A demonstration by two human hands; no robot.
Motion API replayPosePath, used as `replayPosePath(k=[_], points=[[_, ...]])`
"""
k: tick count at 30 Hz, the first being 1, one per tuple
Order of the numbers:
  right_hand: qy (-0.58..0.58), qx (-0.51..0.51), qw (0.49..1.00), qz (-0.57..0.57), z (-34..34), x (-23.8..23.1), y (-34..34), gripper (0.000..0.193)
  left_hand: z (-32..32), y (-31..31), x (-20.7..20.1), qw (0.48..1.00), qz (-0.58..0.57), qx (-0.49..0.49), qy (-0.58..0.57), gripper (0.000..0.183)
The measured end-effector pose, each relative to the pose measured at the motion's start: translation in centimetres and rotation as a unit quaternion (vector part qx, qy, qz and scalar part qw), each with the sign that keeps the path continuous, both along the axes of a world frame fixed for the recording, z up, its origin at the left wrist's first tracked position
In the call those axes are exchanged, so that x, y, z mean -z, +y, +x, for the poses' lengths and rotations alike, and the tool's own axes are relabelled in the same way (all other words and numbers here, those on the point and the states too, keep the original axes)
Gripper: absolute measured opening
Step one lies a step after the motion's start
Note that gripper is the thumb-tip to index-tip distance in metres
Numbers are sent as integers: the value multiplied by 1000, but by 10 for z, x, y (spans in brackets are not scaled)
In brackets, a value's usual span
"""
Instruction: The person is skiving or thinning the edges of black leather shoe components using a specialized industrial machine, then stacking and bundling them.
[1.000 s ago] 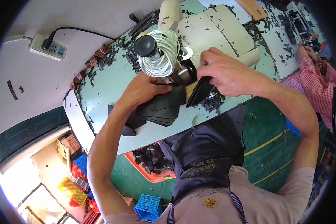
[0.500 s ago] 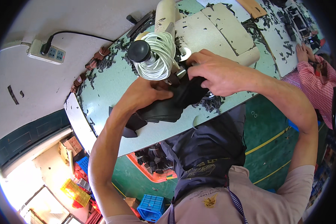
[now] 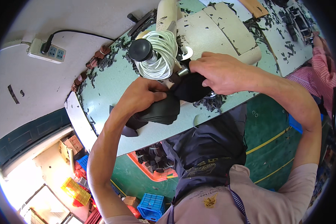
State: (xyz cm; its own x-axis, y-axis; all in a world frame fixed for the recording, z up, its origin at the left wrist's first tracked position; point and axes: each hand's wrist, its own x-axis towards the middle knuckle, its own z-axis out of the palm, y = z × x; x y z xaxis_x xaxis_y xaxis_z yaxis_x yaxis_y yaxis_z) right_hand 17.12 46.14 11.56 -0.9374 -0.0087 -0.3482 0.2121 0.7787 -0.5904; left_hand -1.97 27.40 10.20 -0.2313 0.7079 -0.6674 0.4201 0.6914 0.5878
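Note:
My left hand (image 3: 143, 95) closes its thumb and fingers on a stack of dark flat pieces (image 3: 162, 112) at the table's front. Against the stack's right side lies a black piece (image 3: 190, 87), soft-looking with a rounded edge, below the metal end of a machine (image 3: 201, 35). My right hand (image 3: 222, 72) is curled over the upper right of this black piece, thumb and fingertips pinched on its edge. A coil of white cord (image 3: 158, 61) and a round black knob (image 3: 140, 49) sit on the machine above my left hand, partly hiding the working point.
Dark scraps (image 3: 212, 102) litter the pale green table (image 3: 112, 89). A power strip (image 3: 48, 52) hangs on the wall at left. Below the table stand an orange basket (image 3: 153, 175) of dark pieces and a blue crate (image 3: 152, 206). A co-worker in a checked sleeve (image 3: 324, 74) works at far right.
The black piece now shows more rounded and separate from the stack, which has turned slightly under my left hand. My right hand has shifted slightly. The co-worker's arm has moved up and right.

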Motion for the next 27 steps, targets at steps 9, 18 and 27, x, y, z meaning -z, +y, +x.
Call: replayPosePath(k=[9, 18, 27], points=[[121, -76, 990, 14, 5, 10, 15, 34, 10, 15, -5, 998, -16, -1, 68, 31], [-78, -23, 997, 3, 2, -9, 13, 40, -2, 3, 4, 998, -56, -21, 34, 32], [-58, -1, 997, -42, -5, -9, 8, 35, 0, -1, 3, 1000, -1, 1, 26, 32]])
